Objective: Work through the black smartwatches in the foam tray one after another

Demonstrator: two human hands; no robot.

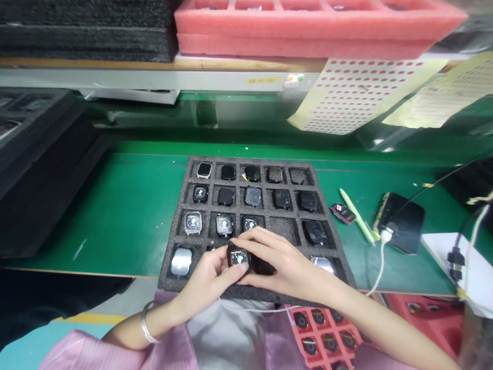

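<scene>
A black strapless smartwatch (238, 257) with a lit dial and small text is held over the front of a dark grey foam tray (166, 267). My left hand (215, 272) pinches it from the left, thumb on the lower part of the screen. Across from it, my right hand (277, 257) closes on the upper and right edges with fingertips and thumb. Rows of strapless watches fill many tray pockets, several with lit screens, such as a silver-framed watch (193, 222). My hands hide part of the front rows. A white cable (262, 310) passes below my wrists.
Right of the tray lie a small dark tag-like piece (342, 214), a light green pen (356, 216) and a black power bank (404, 221) with a white plug. Black foam blocks (42, 164) stand left. Red foam trays sit on the shelf (308, 38) and near my lap (323, 334).
</scene>
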